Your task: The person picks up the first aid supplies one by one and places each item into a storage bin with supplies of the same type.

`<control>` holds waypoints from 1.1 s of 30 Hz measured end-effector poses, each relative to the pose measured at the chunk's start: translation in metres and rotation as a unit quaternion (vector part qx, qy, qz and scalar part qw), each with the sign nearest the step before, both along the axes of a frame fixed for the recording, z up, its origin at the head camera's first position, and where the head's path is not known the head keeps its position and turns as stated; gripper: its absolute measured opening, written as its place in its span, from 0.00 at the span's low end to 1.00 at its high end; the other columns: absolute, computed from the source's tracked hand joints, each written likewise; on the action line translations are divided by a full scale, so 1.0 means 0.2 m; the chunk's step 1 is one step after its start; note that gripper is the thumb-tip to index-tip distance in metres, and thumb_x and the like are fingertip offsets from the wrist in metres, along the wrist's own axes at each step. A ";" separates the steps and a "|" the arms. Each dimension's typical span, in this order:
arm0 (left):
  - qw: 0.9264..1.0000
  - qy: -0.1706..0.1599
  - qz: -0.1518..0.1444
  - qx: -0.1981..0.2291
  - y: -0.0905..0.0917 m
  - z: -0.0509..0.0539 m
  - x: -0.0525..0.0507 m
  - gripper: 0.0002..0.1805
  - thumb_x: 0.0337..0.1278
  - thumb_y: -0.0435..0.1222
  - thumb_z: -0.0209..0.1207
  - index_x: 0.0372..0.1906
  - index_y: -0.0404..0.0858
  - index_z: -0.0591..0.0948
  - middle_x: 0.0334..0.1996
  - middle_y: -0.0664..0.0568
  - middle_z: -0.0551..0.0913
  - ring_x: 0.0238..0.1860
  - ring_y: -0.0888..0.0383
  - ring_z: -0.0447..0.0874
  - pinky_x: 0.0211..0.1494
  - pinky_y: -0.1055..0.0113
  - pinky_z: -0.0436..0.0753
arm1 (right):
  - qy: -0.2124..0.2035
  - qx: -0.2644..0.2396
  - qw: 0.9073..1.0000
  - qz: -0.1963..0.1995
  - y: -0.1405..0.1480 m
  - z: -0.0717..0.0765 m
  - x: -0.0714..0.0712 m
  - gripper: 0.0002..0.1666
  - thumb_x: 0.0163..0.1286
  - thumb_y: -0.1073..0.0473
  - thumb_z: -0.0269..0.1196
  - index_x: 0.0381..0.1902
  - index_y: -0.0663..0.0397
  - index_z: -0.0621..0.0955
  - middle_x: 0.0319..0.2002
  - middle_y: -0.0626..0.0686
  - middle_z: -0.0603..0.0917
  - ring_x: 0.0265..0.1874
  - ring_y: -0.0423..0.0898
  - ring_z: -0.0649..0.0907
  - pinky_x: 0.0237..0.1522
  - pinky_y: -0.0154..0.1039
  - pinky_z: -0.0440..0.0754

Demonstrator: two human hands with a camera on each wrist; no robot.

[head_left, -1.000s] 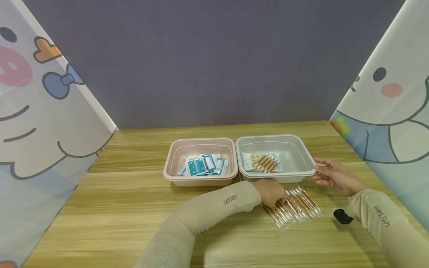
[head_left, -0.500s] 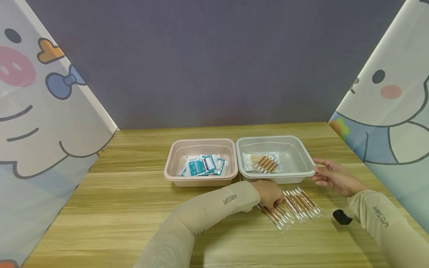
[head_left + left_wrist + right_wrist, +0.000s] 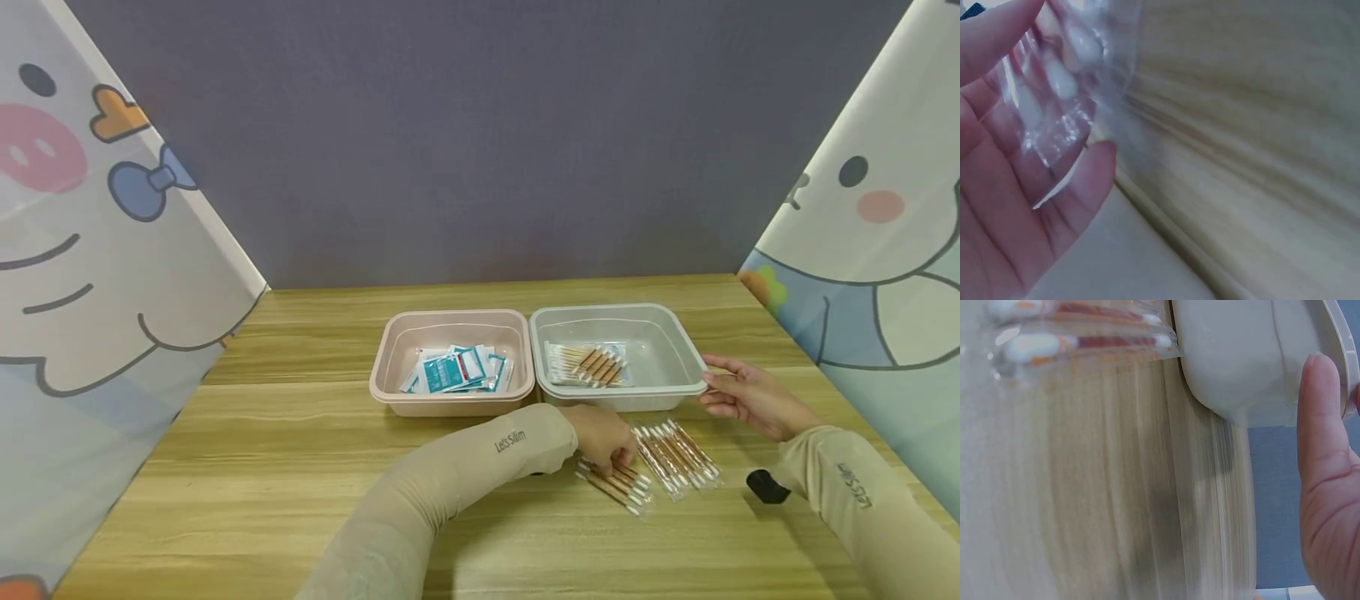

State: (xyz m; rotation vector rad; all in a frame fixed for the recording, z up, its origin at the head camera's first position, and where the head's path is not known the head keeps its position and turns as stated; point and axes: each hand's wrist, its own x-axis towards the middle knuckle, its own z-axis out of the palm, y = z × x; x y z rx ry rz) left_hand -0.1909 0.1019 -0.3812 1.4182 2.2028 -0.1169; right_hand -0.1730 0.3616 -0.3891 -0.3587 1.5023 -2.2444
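head: fwd+dn, wide | L wr: close over tbl [image 3: 1260,125] | R wr: close, shares grey tray [image 3: 1235,356] w/ head

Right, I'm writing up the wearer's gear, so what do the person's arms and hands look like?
The left sleeve and right sleeve are beige, both printed with dark lettering starting "Let's". The left hand and right hand wear no gloves. A black piece shows by the right cuff.

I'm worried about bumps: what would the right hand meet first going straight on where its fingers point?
Most likely the grey tray: the right hand is at its near right corner, so going on would probably push it; exact contact is hard to judge.
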 end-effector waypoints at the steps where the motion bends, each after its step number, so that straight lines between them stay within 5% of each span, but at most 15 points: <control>1: 1.000 -0.011 -0.002 0.007 0.00 0.00 0.00 0.07 0.55 0.38 0.67 0.33 0.47 0.79 0.34 0.62 0.75 0.33 0.69 0.71 0.33 0.80 0.71 | 0.001 0.002 1.000 -0.001 0.00 0.00 0.00 0.22 0.76 0.70 0.45 0.51 0.42 0.79 0.35 0.57 0.85 0.33 0.44 0.86 0.37 0.33 0.84; 9: 0.993 -0.078 -0.034 0.077 -0.02 0.06 -0.03 0.07 0.55 0.32 0.66 0.37 0.41 0.79 0.31 0.58 0.75 0.32 0.68 0.71 0.35 0.82 0.69 | 0.001 0.008 1.000 -0.007 0.01 0.01 0.00 0.22 0.76 0.70 0.46 0.51 0.40 0.79 0.35 0.57 0.84 0.33 0.44 0.86 0.37 0.33 0.84; 16: 0.984 -0.137 0.003 0.111 -0.03 0.10 -0.01 0.08 0.55 0.30 0.66 0.39 0.38 0.80 0.24 0.58 0.72 0.27 0.68 0.68 0.31 0.82 0.70 | 0.002 0.012 1.000 -0.002 0.02 0.01 0.01 0.22 0.76 0.70 0.45 0.51 0.40 0.79 0.36 0.56 0.84 0.34 0.44 0.86 0.38 0.33 0.84; 24: 0.985 -0.140 0.022 0.095 -0.05 0.21 0.00 0.11 0.58 0.32 0.64 0.46 0.42 0.81 0.23 0.57 0.71 0.18 0.66 0.69 0.23 0.77 0.74 | 0.004 0.032 0.999 -0.010 0.01 0.02 0.01 0.20 0.76 0.68 0.48 0.50 0.39 0.79 0.35 0.55 0.84 0.34 0.43 0.86 0.37 0.32 0.84; 33: 0.965 -0.203 0.072 0.152 -0.08 0.31 -0.04 0.15 0.61 0.33 0.61 0.52 0.40 0.81 0.25 0.57 0.72 0.14 0.65 0.66 0.20 0.71 0.75 | 0.007 0.037 0.999 -0.006 0.01 0.01 0.00 0.22 0.76 0.69 0.45 0.51 0.38 0.79 0.35 0.55 0.84 0.34 0.43 0.86 0.37 0.32 0.84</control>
